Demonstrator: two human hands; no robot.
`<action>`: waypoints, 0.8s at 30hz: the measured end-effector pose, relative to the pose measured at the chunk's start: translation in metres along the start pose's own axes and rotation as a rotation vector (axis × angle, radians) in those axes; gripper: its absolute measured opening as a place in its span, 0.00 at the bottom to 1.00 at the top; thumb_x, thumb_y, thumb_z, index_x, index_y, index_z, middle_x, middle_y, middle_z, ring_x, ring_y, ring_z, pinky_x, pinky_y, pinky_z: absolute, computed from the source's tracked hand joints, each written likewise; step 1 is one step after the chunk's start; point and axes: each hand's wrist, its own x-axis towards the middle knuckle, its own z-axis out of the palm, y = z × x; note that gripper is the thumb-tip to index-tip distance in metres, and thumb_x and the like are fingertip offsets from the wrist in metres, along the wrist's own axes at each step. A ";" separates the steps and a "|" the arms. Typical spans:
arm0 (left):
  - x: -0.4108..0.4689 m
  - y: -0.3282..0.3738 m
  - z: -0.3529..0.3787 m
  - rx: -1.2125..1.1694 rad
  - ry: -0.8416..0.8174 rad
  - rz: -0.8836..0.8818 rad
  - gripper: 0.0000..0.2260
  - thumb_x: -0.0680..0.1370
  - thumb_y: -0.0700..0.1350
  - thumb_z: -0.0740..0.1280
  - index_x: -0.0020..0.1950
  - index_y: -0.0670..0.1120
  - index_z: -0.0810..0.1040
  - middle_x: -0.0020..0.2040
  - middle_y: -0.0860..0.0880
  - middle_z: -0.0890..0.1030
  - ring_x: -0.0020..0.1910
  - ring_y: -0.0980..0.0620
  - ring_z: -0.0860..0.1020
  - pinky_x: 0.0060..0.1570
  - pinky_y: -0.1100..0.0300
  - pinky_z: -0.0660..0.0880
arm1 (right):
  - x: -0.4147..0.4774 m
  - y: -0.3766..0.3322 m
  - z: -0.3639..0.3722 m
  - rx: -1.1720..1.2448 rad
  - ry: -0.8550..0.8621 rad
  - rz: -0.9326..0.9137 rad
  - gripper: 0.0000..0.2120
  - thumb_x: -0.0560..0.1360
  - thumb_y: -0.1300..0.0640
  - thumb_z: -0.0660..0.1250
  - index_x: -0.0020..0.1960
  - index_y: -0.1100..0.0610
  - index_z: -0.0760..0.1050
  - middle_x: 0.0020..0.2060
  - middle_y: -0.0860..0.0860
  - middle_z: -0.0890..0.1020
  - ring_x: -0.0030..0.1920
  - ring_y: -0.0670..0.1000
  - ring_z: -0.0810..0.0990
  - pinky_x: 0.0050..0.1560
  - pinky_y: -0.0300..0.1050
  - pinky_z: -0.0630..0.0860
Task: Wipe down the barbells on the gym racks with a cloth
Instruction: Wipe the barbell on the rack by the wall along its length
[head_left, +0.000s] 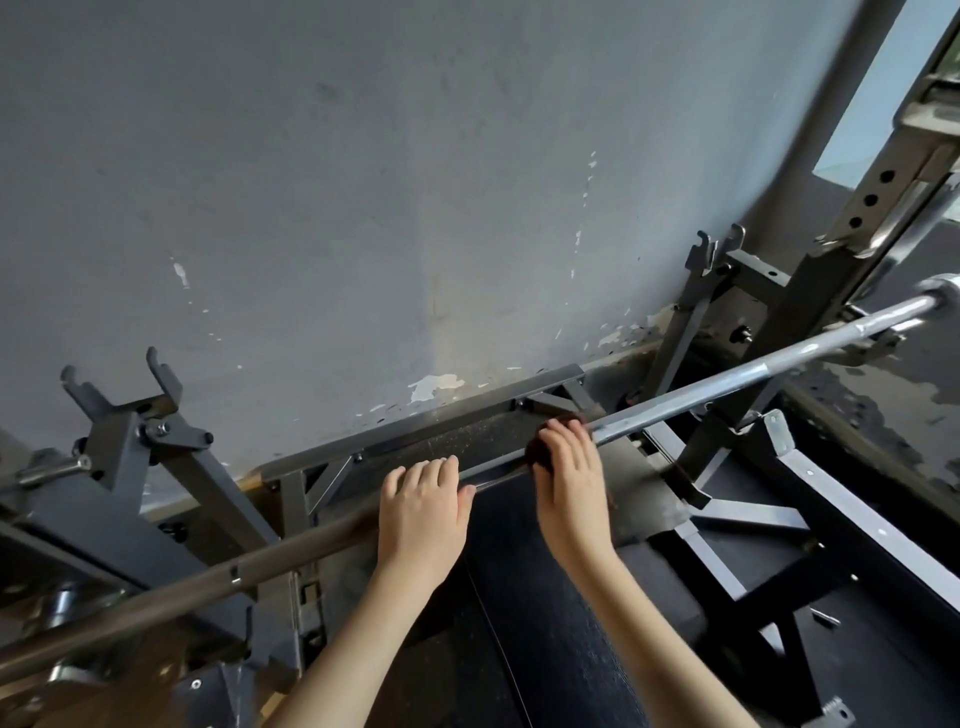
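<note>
A long steel barbell (727, 387) runs from lower left to upper right across the rack, over a black bench. My left hand (423, 512) grips the bar near its middle, fingers curled over the top. Just to the right, my right hand (569, 475) holds a small dark reddish-brown cloth (537, 452) wrapped round the bar; most of the cloth is hidden under the fingers. The bar's right half looks bright and shiny, its left half duller and brownish.
Grey rack uprights with hooks stand at the left (124, 410) and right (711, 260). A black bench pad (545, 623) lies below my arms. A scuffed grey wall (363, 208) is close behind. A second rack with a bar (893, 223) rises at the far right.
</note>
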 end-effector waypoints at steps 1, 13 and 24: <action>0.001 0.000 0.001 0.000 -0.012 0.008 0.20 0.80 0.54 0.56 0.58 0.43 0.82 0.52 0.48 0.84 0.51 0.47 0.82 0.56 0.47 0.76 | -0.005 0.000 0.000 0.003 -0.057 -0.101 0.21 0.73 0.66 0.70 0.65 0.62 0.74 0.66 0.56 0.76 0.72 0.58 0.67 0.73 0.55 0.60; 0.026 0.034 -0.002 0.028 -0.186 0.102 0.24 0.83 0.57 0.48 0.76 0.47 0.61 0.74 0.51 0.67 0.74 0.53 0.63 0.75 0.52 0.52 | 0.009 0.026 -0.017 -0.009 -0.084 -0.125 0.20 0.74 0.66 0.69 0.66 0.61 0.74 0.66 0.55 0.75 0.72 0.57 0.66 0.76 0.50 0.55; 0.033 0.030 0.008 -0.028 -0.115 0.104 0.26 0.82 0.57 0.49 0.58 0.44 0.81 0.51 0.47 0.84 0.51 0.49 0.83 0.55 0.51 0.77 | 0.013 0.026 -0.017 -0.048 -0.015 -0.083 0.20 0.75 0.64 0.67 0.66 0.61 0.73 0.67 0.55 0.75 0.73 0.56 0.65 0.74 0.54 0.59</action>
